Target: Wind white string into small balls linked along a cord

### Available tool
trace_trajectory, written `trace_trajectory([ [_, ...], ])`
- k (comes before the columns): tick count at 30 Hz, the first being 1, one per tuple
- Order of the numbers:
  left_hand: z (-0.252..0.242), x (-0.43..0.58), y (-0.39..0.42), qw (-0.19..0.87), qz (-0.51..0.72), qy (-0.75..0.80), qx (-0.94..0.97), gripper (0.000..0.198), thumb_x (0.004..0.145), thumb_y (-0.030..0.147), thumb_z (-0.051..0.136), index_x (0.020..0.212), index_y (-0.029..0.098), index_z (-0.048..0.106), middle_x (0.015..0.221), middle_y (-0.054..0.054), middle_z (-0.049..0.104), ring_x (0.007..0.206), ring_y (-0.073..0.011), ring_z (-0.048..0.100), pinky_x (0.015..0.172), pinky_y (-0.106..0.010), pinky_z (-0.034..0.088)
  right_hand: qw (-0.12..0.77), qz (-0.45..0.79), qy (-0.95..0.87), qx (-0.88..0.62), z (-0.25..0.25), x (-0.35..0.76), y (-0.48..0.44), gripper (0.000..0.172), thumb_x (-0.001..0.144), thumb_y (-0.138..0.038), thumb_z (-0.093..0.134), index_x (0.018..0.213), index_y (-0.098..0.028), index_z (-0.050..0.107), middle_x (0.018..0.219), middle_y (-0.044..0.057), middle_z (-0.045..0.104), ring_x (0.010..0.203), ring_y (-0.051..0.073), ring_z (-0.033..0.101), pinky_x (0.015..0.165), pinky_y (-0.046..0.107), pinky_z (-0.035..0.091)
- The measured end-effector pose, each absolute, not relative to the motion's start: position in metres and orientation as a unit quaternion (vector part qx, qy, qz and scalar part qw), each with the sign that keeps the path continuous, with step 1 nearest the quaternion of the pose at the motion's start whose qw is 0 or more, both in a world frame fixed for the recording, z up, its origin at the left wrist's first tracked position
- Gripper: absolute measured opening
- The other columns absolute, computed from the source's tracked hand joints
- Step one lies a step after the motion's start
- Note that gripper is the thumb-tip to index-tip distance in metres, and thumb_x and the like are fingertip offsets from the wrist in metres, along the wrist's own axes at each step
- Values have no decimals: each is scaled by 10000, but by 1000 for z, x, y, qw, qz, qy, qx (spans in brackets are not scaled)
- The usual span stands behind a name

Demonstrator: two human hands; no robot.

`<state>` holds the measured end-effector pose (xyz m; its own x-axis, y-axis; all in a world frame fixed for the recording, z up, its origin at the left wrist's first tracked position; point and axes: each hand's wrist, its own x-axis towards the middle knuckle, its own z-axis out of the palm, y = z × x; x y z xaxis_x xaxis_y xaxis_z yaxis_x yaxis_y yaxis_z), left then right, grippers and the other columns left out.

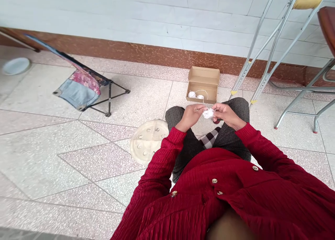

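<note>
I sit on the floor in a red buttoned top and dark trousers. My left hand (192, 115) and my right hand (226, 115) meet above my knees, both pinching a small white wad of cotton-like stuff (208, 113). The fingers of both hands are curled around it. Just beyond my knees an open cardboard box (203, 83) lies on the tiles with two white balls (195, 95) and a loose thread in it. A round cream plate (146, 141) with several small pieces on it rests by my left knee.
A folding fabric stool (81, 86) stands at the left. A white dish (16, 65) lies far left by the wall. Metal crutches (264, 48) lean at the right beside a metal-legged chair (314, 93). The tiled wall runs along the back.
</note>
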<state>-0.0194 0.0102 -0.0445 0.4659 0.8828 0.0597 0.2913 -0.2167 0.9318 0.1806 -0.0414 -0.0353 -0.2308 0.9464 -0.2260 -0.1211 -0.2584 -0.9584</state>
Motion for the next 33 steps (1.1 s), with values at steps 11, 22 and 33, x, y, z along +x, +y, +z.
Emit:
trace_trajectory([
  [11, -40, -10, 9, 638, 355, 424, 535, 377, 791, 501, 756, 857, 132, 794, 769, -58, 751, 703, -157, 644, 677, -273, 504, 416, 674, -461, -401, -16, 181, -47, 524, 770, -389, 828, 1251, -257, 667, 1053, 27, 684, 686, 116, 639, 671, 288, 594],
  [22, -48, -22, -11, 464, 205, 404, 761, 319, 933, 324, 575, 703, 154, 717, 675, 5, 688, 637, -128, 582, 659, -248, 418, 509, 614, -410, -443, -24, 185, -16, 448, 706, -385, 850, 1068, -248, 624, 971, -3, 647, 700, 121, 658, 724, 323, 620],
  [33, -10, -21, 8, 247, 244, 314, 884, 271, 992, 264, 525, 820, 176, 714, 825, -45, 734, 844, -196, 664, 1033, -411, 447, 390, 556, -530, -508, -45, 179, -40, 263, 667, -211, 760, 880, -199, 607, 820, -19, 590, 637, 105, 584, 509, 216, 518],
])
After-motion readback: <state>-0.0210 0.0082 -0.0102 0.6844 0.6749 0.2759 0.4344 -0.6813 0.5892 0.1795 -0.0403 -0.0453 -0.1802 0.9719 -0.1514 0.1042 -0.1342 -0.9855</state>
